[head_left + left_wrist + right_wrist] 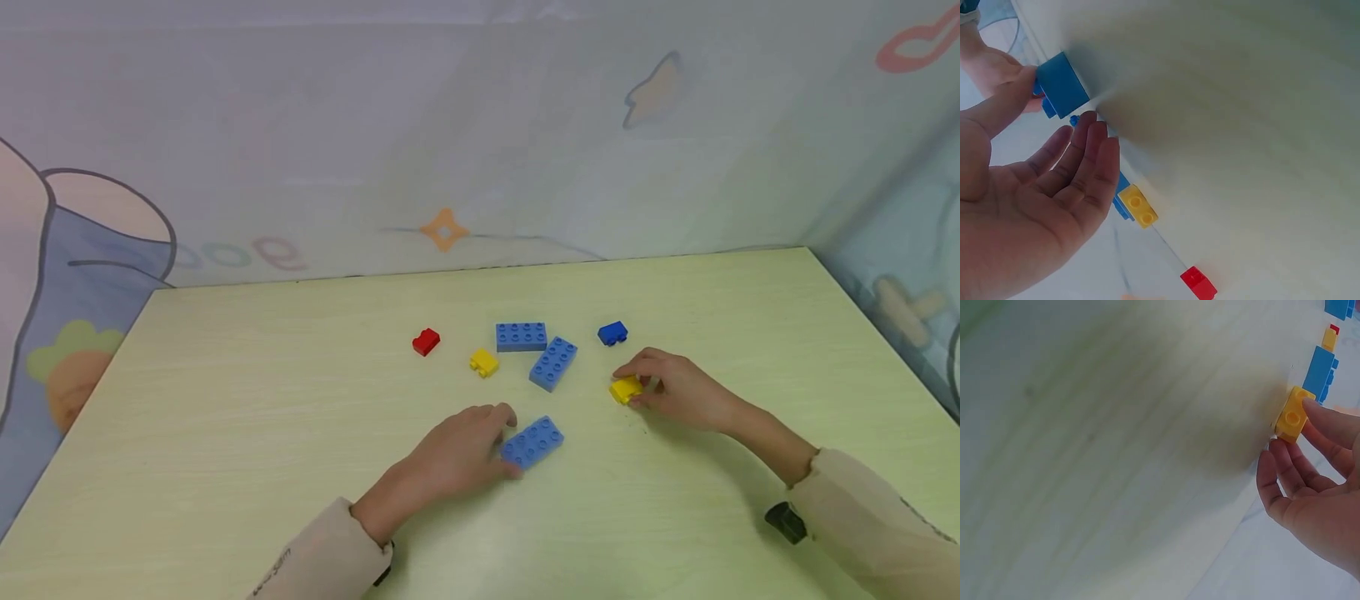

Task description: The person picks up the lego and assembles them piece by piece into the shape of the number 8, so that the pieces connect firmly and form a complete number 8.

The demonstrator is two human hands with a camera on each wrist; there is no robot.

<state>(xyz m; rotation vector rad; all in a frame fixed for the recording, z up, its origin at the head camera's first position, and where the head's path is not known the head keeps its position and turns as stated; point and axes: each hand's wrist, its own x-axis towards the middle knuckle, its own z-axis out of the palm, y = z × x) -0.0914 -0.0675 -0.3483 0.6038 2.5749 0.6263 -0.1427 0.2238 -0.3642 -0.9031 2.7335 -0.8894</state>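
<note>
My left hand (465, 450) is at a light blue building brick (532, 443) near the front of the group. In the left wrist view its thumb lies against this brick (1065, 87), while the other fingers extend loosely, apart from it. A small yellow building brick (625, 389) sits low over the table between the thumb and fingers of my right hand (686, 390). The right wrist view shows that yellow brick (1293, 415) pinched, studs facing sideways, with the fingertips at its lower end.
Behind the hands on the table (300, 367) lie two more light blue bricks, one straight (521, 337) and one slanted (553, 363). Another yellow brick (484, 362) and a red brick (426, 342) lie left of them, a dark blue brick (612, 333) right.
</note>
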